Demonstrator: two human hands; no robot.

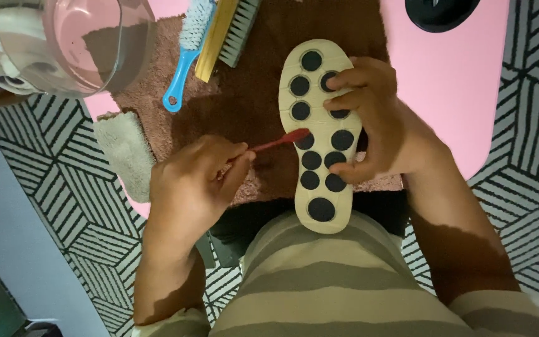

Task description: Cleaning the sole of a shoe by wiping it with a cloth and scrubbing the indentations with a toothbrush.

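My right hand (375,122) grips a shoe (319,134) turned sole up, a cream sole with several round black pads, held over a brown towel (257,93). My left hand (198,181) is closed on a red toothbrush (280,141). Its head rests against the left edge of the sole near the middle. The shoe's heel end points toward my striped shirt.
A clear bowl of water (88,43) stands at the upper left. A blue-handled brush (185,56) and a wooden scrub brush (226,31) lie on the towel's far side. A pale folded cloth (123,150) lies to the left on a pink mat (450,81). A black object (438,12) sits top right.
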